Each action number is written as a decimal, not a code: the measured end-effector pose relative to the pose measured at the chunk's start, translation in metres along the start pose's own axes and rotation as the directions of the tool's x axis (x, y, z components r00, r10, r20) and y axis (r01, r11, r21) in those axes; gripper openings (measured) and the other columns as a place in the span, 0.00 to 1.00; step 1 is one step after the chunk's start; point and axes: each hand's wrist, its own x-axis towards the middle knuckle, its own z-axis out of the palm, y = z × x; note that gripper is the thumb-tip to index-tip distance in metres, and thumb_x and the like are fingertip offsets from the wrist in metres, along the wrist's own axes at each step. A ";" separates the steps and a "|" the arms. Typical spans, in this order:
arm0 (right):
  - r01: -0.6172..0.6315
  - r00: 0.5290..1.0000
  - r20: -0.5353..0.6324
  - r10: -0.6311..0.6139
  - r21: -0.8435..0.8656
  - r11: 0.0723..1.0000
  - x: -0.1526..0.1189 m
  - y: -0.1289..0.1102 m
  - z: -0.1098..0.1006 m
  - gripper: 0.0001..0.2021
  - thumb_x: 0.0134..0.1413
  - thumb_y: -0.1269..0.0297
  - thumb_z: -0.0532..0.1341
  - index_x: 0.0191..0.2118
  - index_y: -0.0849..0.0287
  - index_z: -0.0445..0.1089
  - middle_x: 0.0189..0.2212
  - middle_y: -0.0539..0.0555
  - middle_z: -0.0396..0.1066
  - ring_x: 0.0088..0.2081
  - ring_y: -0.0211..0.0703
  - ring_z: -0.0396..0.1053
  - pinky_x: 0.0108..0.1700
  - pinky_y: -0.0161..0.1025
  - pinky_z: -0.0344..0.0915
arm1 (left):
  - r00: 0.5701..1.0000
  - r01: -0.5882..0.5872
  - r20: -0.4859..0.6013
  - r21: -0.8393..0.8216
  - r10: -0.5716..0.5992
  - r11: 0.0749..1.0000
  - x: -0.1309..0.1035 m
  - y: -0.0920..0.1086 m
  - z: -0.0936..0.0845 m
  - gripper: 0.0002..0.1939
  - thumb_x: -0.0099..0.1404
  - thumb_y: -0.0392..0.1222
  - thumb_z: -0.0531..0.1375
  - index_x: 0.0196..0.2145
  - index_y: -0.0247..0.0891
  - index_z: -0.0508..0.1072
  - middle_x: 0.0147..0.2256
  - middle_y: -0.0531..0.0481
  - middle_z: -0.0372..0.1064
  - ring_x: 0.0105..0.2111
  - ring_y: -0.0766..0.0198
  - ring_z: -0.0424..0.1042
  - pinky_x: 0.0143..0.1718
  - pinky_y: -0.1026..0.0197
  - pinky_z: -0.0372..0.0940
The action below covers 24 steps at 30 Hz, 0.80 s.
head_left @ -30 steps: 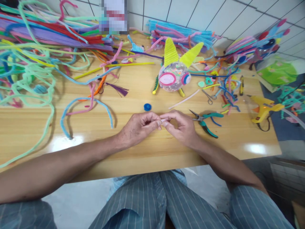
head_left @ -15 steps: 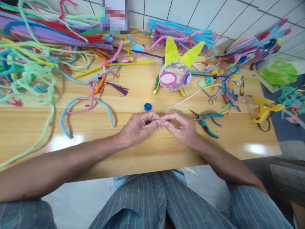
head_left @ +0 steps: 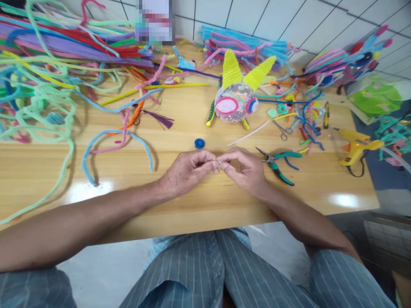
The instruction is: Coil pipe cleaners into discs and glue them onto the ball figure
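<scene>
Wooden table (head_left: 180, 218), crowded along its far side. Far left: a tangle of mint-green pipe cleaners (head_left: 45, 107), with a heap of long mixed-colour stems (head_left: 80, 47) beyond it. Nearer the left forearm, a curved blue stem (head_left: 96, 141) meets a pink one; a purple tassel (head_left: 162, 119) lies to their right.

Centre, beyond the hands: a round, glittery figure (head_left: 234, 100) with two yellow ears and pink- and blue-rimmed eyes. Between it and the hands, a small blue coil (head_left: 199, 143) sits just beyond the left hand (head_left: 191, 171), and a pale strip (head_left: 248, 133) slants just beyond the right hand (head_left: 244, 171). Green-handled pliers (head_left: 272, 159) lie close on the right hand's outer side, jaws pointing toward it. Scissors (head_left: 283, 131) rest farther out; a yellow glue gun (head_left: 356, 145) is well apart, near the right end.

Both forearms reach in over the near edge and angle inward. Hands nearly meet, backs up, fingers curled, thumbs on the near side. Each pinches a tiny pale piece (head_left: 219, 163) between thumb and fingertips, above the table's near half; fingers hide most of it, shape unclear.
</scene>
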 end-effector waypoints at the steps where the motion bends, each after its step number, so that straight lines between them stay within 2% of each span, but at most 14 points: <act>1: -0.005 1.000 -0.002 0.005 -0.004 1.000 -0.001 0.000 0.000 0.06 0.65 0.72 0.65 0.42 0.54 0.78 0.31 0.49 0.79 0.32 0.38 0.74 0.36 0.38 0.69 | 1.000 -0.005 0.002 -0.005 0.005 1.000 0.000 0.000 0.000 0.15 0.74 0.49 0.62 0.36 0.35 0.80 0.31 0.49 0.78 0.30 0.66 0.73 0.34 0.64 0.67; 6: -0.092 0.995 -0.028 0.093 0.054 0.994 -0.006 0.005 0.003 0.06 0.64 0.69 0.66 0.46 0.54 0.77 0.33 0.49 0.79 0.33 0.38 0.76 0.38 0.37 0.72 | 1.000 -0.012 -0.001 -0.036 0.012 0.999 0.000 0.000 0.001 0.13 0.73 0.47 0.62 0.36 0.35 0.79 0.33 0.49 0.79 0.32 0.66 0.74 0.36 0.64 0.68; 9: -0.130 0.991 -0.031 0.132 0.076 0.989 -0.008 0.006 0.005 0.06 0.64 0.67 0.67 0.45 0.55 0.77 0.33 0.50 0.79 0.33 0.38 0.76 0.38 0.37 0.73 | 1.000 -0.007 -0.015 -0.008 0.007 1.000 0.000 0.001 0.001 0.12 0.72 0.46 0.62 0.35 0.35 0.78 0.31 0.50 0.78 0.29 0.67 0.72 0.33 0.65 0.66; 15: -0.139 0.990 -0.019 0.141 0.090 0.986 -0.005 0.002 0.004 0.03 0.64 0.68 0.67 0.43 0.54 0.77 0.32 0.49 0.79 0.32 0.37 0.75 0.38 0.37 0.71 | 0.999 -0.025 -0.032 0.023 0.026 0.999 0.000 0.001 0.001 0.10 0.72 0.44 0.61 0.35 0.36 0.76 0.30 0.52 0.75 0.28 0.68 0.69 0.32 0.65 0.63; 20: -0.140 0.990 -0.011 0.141 0.057 0.988 -0.005 0.001 0.003 0.02 0.63 0.70 0.66 0.40 0.55 0.77 0.30 0.48 0.78 0.30 0.36 0.74 0.35 0.36 0.70 | 0.999 -0.037 -0.032 0.059 0.039 0.998 0.000 0.003 0.002 0.10 0.71 0.43 0.61 0.34 0.36 0.76 0.27 0.54 0.72 0.25 0.70 0.63 0.29 0.66 0.58; 24: -0.097 0.995 -0.022 0.097 0.027 0.995 -0.003 0.000 0.002 0.04 0.62 0.72 0.66 0.39 0.55 0.77 0.29 0.48 0.77 0.30 0.36 0.73 0.35 0.35 0.69 | 0.998 -0.058 -0.017 0.062 0.059 0.996 0.000 0.003 0.001 0.11 0.73 0.44 0.61 0.35 0.35 0.78 0.30 0.52 0.76 0.28 0.69 0.67 0.32 0.65 0.61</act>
